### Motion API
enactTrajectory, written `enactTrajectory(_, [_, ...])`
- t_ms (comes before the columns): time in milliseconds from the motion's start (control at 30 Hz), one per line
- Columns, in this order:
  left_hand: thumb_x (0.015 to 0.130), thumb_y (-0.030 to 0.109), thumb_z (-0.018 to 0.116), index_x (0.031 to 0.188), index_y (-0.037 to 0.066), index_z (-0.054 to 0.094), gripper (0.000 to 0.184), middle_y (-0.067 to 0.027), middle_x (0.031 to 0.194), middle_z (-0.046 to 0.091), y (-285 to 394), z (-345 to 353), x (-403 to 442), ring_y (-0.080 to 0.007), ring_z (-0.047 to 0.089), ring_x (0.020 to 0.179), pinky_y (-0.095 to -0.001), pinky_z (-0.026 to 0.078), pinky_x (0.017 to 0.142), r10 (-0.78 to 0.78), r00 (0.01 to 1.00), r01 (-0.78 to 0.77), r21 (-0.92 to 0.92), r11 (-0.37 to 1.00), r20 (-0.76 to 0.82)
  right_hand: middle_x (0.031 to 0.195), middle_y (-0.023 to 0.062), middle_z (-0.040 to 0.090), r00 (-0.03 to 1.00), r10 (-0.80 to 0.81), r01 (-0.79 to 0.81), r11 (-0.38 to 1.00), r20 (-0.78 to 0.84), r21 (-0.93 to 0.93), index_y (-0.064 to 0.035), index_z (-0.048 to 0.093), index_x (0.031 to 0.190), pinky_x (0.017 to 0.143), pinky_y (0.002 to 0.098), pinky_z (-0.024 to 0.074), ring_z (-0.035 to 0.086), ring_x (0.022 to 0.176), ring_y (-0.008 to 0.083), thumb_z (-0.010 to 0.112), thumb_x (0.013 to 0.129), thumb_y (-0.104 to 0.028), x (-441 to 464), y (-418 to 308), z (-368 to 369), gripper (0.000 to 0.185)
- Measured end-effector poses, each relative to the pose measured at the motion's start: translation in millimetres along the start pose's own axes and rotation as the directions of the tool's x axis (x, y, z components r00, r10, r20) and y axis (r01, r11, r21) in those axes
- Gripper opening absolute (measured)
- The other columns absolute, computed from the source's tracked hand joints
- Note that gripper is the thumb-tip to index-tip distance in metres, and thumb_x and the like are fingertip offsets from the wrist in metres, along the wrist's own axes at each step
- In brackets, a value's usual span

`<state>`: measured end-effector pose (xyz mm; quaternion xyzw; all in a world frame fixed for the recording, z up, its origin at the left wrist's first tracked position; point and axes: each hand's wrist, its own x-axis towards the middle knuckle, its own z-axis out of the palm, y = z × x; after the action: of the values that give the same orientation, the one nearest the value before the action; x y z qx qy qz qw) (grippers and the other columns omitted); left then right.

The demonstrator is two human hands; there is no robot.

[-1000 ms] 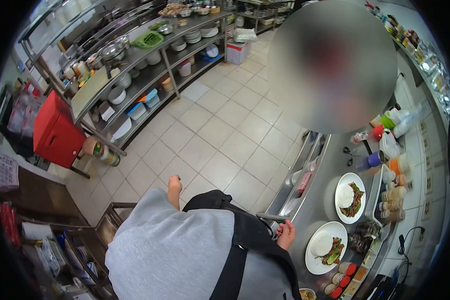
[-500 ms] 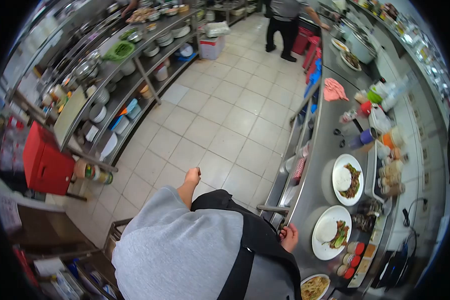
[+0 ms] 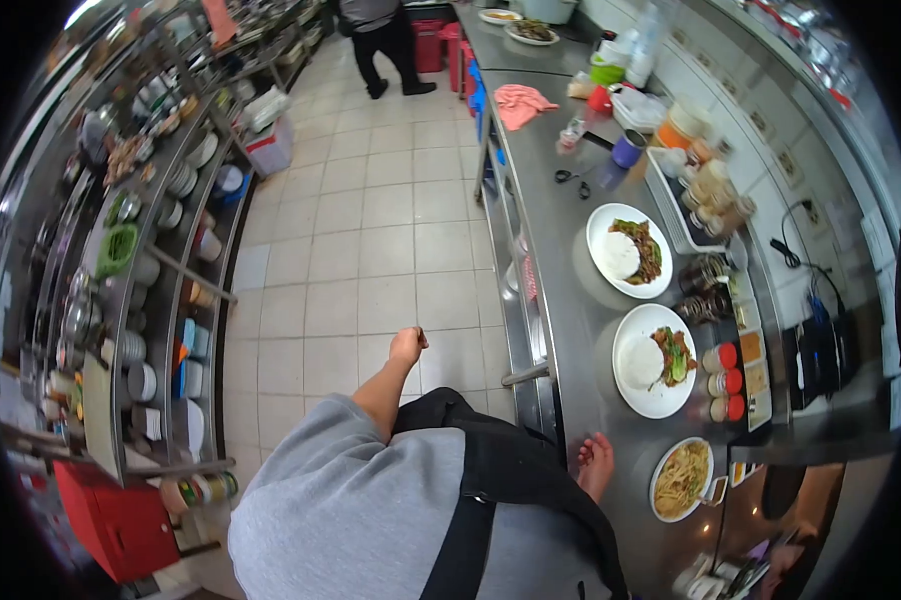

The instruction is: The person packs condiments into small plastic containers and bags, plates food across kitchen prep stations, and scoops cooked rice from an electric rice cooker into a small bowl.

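My left hand is in front of my body, above the floor, its fingers curled into a fist. Whatever may be inside that fist is hidden. At the counter's edge my right hand shows loosely bent fingers, a little apart, with nothing visible in them. Nearest to it are a white plate of noodles and a white plate with rice and a meat-and-greens dish. A similar rice plate stands farther along the steel counter. Beside the noodles sits a small sauce dish.
Red-lidded jars, a tray of seasoning bottles, scissors and a pink cloth are on the counter. Laden shelves and a red box line the left. Another person stands ahead on the tiled floor.
My view has turned to the right, bringing the whole noodle plate into sight. My right hand has shifted and its fingers have loosened. My left hand remains a fist.
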<state>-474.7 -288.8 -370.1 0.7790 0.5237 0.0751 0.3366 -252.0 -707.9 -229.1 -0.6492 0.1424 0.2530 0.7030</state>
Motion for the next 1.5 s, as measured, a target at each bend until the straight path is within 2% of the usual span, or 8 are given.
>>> enactTrajectory(167, [0.084,0.020,0.063,0.081,0.007,0.070,0.015,-0.0163,0.085,0.070,-9,8,-14,-0.0340,0.068,0.082,-0.0428,0.053,0.072,0.056,0.996,-0.069,0.178,0.982,0.076,0.088,0.0039,0.064,0.989,-0.061,0.067,0.997,0.131,-0.041,-0.0054,0.060,0.111,0.061,0.0220,0.0461,0.057,0.071,0.0088,0.053,0.095,-0.009,2,-5,17,0.018])
enactTrajectory(233, [0.087,0.028,0.063,0.084,0.008,0.071,0.022,-0.0178,0.087,0.070,-24,4,-23,-0.0359,0.067,0.086,-0.0453,0.052,0.073,-0.227,0.944,0.253,-0.083,0.964,0.238,0.088,0.0041,0.063,0.990,-0.052,0.059,0.997,0.130,-0.055,-0.0048,0.060,0.111,0.061,0.0220,0.0461,0.057,0.071,0.0089,0.052,0.095,-0.008,-2,-7,22,0.019])
enactTrajectory(600, [0.100,0.038,0.041,0.096,0.005,0.070,0.045,-0.0218,0.099,0.068,-48,-20,-68,-0.0393,0.065,0.096,-0.0503,0.051,0.081,-0.311,0.950,0.275,0.418,0.866,0.020,0.089,0.0035,0.065,0.979,-0.029,0.057,0.988,0.200,-0.140,-0.0030,0.060,0.115,0.066,0.0224,0.0478,0.057,0.074,0.0087,0.053,0.095,-0.009,-5,-20,27,0.022])
enactTrajectory(700, [0.100,0.035,0.040,0.100,0.003,0.068,0.042,-0.0235,0.102,0.067,-36,-13,-58,-0.0396,0.064,0.100,-0.0498,0.051,0.084,-0.363,0.930,0.365,0.299,0.882,-0.063,0.089,0.0018,0.065,0.833,0.071,0.076,0.968,0.548,-0.240,-0.0037,0.065,0.114,0.073,0.0218,0.0475,0.058,0.078,0.0091,0.056,0.096,-0.014,-29,-60,43,0.022])
enactTrajectory(767, [0.098,0.028,0.042,0.092,-0.001,0.067,0.039,-0.0250,0.097,0.067,-40,3,-44,-0.0420,0.063,0.097,-0.0508,0.049,0.084,-0.246,0.960,0.270,0.220,0.937,-0.131,0.094,0.0017,0.064,0.502,0.165,0.331,0.870,0.849,-0.365,-0.0063,0.068,0.112,0.078,0.0225,0.0462,0.059,0.084,0.0108,0.060,0.096,-0.020,-42,-76,55,0.023])
enactTrajectory(967, [0.095,0.022,0.046,0.096,-0.001,0.066,0.031,-0.0222,0.089,0.069,-12,23,-16,-0.0343,0.068,0.079,-0.0442,0.053,0.075,-0.106,0.980,0.095,0.077,0.993,0.166,0.101,0.0048,0.059,0.279,0.092,0.636,0.728,0.956,-0.256,-0.0108,0.069,0.115,0.079,0.0265,0.0455,0.056,0.092,0.0138,0.062,0.094,-0.020,-38,-85,88,0.024])
enactTrajectory(1033, [0.095,0.024,0.047,0.090,0.000,0.069,0.033,-0.0169,0.072,0.068,-1,27,-14,-0.0255,0.067,0.056,-0.0385,0.055,0.064,-0.072,0.967,0.087,-0.053,0.995,0.243,0.100,0.0051,0.059,0.240,0.107,0.631,0.739,0.965,-0.238,-0.0104,0.069,0.115,0.079,0.0268,0.0455,0.056,0.091,0.0144,0.062,0.094,-0.020,-41,-92,99,0.024])
enactTrajectory(1500, [0.086,0.017,0.054,0.090,-0.001,0.070,0.024,-0.0168,0.074,0.070,-44,13,-71,-0.0238,0.070,0.061,-0.0352,0.056,0.064,-0.155,0.897,0.133,0.080,0.988,0.413,0.087,0.0046,0.061,0.065,0.076,0.865,0.493,0.995,-0.094,-0.0071,0.069,0.100,0.068,0.0293,0.0506,0.061,0.074,0.0155,0.066,0.086,-0.012,-45,-95,148,0.015])
